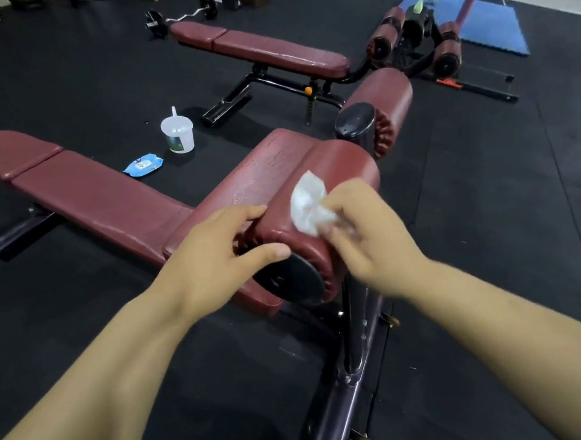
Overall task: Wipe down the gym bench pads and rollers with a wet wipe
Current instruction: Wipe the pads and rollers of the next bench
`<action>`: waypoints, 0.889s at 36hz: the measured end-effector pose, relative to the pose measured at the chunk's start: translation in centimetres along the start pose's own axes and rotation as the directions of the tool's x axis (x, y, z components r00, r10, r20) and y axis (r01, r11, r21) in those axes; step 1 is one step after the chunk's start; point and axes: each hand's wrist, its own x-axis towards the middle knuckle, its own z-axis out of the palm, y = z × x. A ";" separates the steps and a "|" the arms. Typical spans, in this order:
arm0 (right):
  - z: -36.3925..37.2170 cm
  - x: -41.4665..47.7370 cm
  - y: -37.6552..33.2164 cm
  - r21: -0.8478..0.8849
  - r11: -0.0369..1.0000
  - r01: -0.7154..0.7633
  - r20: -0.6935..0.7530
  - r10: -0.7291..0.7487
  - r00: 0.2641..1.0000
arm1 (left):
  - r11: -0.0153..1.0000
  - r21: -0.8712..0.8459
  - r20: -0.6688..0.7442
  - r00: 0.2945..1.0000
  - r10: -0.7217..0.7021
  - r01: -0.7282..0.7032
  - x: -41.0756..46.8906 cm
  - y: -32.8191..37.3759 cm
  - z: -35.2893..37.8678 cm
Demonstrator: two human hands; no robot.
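The wet wipe lies on the near roller, at the bench pad's close end; a second roller sits behind, to the right. On the floor behind the pad a wipe pack lies left of a cup; another bench stands farther back.

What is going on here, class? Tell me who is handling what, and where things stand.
A person is wiping a dark red gym bench. The right hand pinches a crumpled white wipe against the top of the near roller, while the left hand grips that roller's end by its black cap. A blue pack of wipes and a clear jug sit on the floor beyond the bench; a second bench stands farther back.
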 end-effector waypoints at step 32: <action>-0.7 2.5 2.8 0.176 0.820 -0.545 -0.266 0.572 0.776 | 0.985 0.112 0.014 0.991 0.131 -0.131 0.4 1.2 0.5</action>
